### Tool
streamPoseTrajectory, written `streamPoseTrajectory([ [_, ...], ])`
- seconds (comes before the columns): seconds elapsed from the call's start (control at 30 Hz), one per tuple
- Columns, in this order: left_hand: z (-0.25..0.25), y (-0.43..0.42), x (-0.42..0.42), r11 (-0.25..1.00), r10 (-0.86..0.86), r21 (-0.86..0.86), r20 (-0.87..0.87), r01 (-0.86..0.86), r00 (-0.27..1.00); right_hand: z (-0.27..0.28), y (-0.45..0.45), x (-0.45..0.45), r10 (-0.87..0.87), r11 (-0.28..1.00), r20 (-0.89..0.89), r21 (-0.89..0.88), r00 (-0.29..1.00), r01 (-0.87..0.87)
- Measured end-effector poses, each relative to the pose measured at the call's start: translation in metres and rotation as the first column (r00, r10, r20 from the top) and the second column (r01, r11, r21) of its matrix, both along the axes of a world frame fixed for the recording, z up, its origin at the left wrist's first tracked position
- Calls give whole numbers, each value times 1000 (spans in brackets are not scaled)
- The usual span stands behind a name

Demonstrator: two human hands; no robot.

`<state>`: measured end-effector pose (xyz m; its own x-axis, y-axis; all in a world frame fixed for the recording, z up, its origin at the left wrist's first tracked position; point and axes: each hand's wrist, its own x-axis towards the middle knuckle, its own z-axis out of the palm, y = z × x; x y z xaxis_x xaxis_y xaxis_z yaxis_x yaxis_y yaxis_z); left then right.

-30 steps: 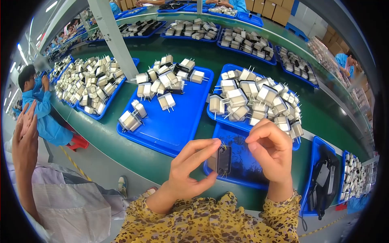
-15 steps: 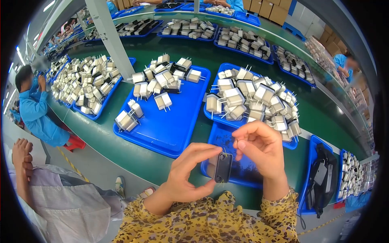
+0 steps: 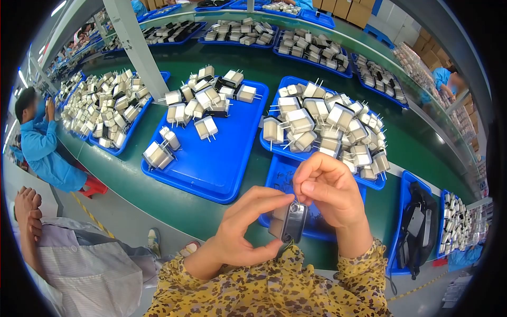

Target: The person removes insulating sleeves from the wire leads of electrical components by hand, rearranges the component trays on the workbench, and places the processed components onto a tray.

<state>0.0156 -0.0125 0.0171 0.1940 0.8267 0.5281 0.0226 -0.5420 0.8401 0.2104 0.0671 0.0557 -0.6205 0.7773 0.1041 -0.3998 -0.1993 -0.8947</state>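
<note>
A small white block with a dark end face [image 3: 294, 224] is held between the thumb and fingers of my left hand [image 3: 245, 224], dark face turned right. Thin wires stick out at its top and bottom. Against its upper end, the thumb and forefinger of my right hand [image 3: 330, 193] pinch together; what they grip is too small to make out, near the upper wire. Behind both hands lies a blue tray [image 3: 274, 178] with small dark pieces in it, partly covered by my right hand.
Beyond are a blue tray [image 3: 211, 169] with white pronged blocks and a heaped tray [image 3: 274, 148]. A dark bag [image 3: 420, 227] lies in a tray at right. A co-worker's clasped hands [image 3: 27, 214] are at lower left; another person [image 3: 42, 148] sits further back.
My right hand has come down and left to the block's upper end. The block has tilted slightly in my left hand. The neighbour's raised hands have come down and clasped.
</note>
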Motion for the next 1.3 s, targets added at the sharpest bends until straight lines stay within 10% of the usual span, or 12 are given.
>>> streamPoseTrajectory([
  [1.03,2,0,-1,1000,20,15,-11,-20,1000,6,-4,-1,-11,1000,73,21,997,9],
  [1.3,4,1,-6,990,121,78,-63,-116,991,10,-8,-2,-180,897,250,438,951,55],
])
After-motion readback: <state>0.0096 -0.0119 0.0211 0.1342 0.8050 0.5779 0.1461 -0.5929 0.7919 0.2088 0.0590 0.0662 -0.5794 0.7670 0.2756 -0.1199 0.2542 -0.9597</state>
